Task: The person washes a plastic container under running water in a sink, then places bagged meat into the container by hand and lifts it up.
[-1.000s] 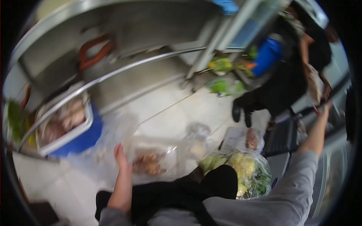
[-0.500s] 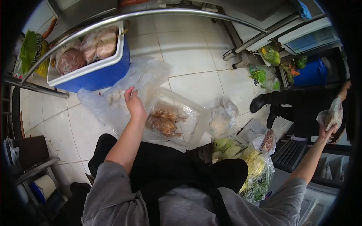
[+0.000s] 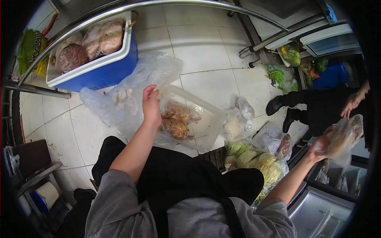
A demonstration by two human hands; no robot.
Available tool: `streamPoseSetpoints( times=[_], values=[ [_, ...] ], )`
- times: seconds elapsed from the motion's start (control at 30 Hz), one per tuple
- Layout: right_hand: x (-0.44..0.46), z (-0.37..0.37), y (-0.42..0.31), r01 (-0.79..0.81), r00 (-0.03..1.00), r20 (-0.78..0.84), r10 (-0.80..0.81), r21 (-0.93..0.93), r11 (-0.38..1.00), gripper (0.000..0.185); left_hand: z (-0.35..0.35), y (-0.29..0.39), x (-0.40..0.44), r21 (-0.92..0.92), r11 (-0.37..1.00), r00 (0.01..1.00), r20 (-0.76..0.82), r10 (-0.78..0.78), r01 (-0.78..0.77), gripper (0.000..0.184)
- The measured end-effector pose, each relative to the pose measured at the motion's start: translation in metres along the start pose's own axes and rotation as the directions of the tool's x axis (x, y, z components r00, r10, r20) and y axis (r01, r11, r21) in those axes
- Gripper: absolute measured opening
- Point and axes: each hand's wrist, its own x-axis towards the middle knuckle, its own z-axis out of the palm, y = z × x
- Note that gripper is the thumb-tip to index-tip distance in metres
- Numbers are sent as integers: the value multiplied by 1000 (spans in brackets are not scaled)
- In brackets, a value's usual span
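In the head view, my right hand (image 3: 320,147) grips a clear plastic bag of food (image 3: 344,137), reddish and pale inside and smeared by motion; I cannot make out what the food is. A co-worker's hand (image 3: 351,104) is just above that bag. My left hand (image 3: 151,106) hangs with loosely parted fingers and nothing in it, beside a translucent plastic tub (image 3: 212,131). Inside the tub lie bagged brown pieces that look like poultry (image 3: 174,129). Under and left of my left hand, a large clear plastic sheet or bag (image 3: 103,105) spreads over the floor.
A blue cooler (image 3: 95,77) with wrapped meat stands at the upper left, behind a metal rail (image 3: 158,5). Bagged cabbages (image 3: 258,162) lie by my knee. Small bags (image 3: 238,119) sit right of the tub. The co-worker's shoes (image 3: 278,104) and an open drawer (image 3: 317,214) are at right.
My right hand has moved left and inward with the bag, which now shows larger. The co-worker's hand has come into clearer view above it. My left hand has shifted slightly right.
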Motion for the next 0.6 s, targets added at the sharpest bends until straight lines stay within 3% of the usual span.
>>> streamPoseSetpoints(
  times=[0.03, 0.07, 0.1, 0.13, 0.17, 0.23, 0.27, 0.3, 0.37, 0.4, 0.43, 0.47, 0.53, 0.6],
  values=[
    [-20, -10, 8, -128, 992, 20, 127, 161, 979, 56, 6, 2, -5, 32, 998, 992, 113, 58, -62, 22],
    [-42, -23, 16, -255, 965, 37, 258, 348, 902, 52, 12, 4, -9, 32, 998, 991, 118, 58, -62, 22],
    [-64, -23, 34, -370, 915, 60, 399, 520, 770, 48, 18, 6, -14, -18, 993, 947, 300, 118, -118, 23],
    [-89, -25, 57, -439, 881, 68, 468, 486, 756, 51, 23, 9, -19, -78, 984, 866, 467, 178, -161, 25],
    [-104, -6, 87, -536, 824, 75, 562, 424, 730, 54, 26, 13, -23, -76, 984, 865, 470, 177, -160, 25],
    [-132, 20, 143, -724, 657, 108, 746, 366, 585, 60, 33, 21, -30, -93, 976, 686, 698, 204, -196, 37],
    [-144, 33, 168, -796, 564, 131, 815, 347, 495, 63, 38, 19, -35, -90, 976, 681, 703, 203, -198, 37],
    [-157, 44, 197, -857, 463, 159, 872, 333, 394, 66, 43, 16, -41, -190, 981, 717, 690, 103, 42, 43],
    [-177, 59, 247, -927, 294, 200, 935, 300, 227, 73, 40, 11, -34, -278, 922, 728, 686, -7, 270, 50],
    [-187, 61, 272, -944, 225, 216, 950, 288, 159, 77, 30, 4, -21, -298, 836, 705, 695, -141, 461, 55],
    [-193, 51, 301, -942, 232, 218, 948, 295, 162, 77, 21, -5, -7, -314, 711, 655, 707, -267, 629, 60],
    [-201, 39, 330, -979, -30, 194, 981, 194, -68, 80, 9, -16, 4, -305, 717, 653, 707, -271, 627, 60],
    [-199, 39, 351, -949, -281, 145, 949, 106, -297, 84, -12, -41, 24, -376, 746, 781, 550, -297, 549, 63],
    [-186, 53, 348, -935, -66, 179, 982, 333, -124, 69, -25, -50, 36, -370, 735, 773, 545, -324, 568, 59]
  ],
)
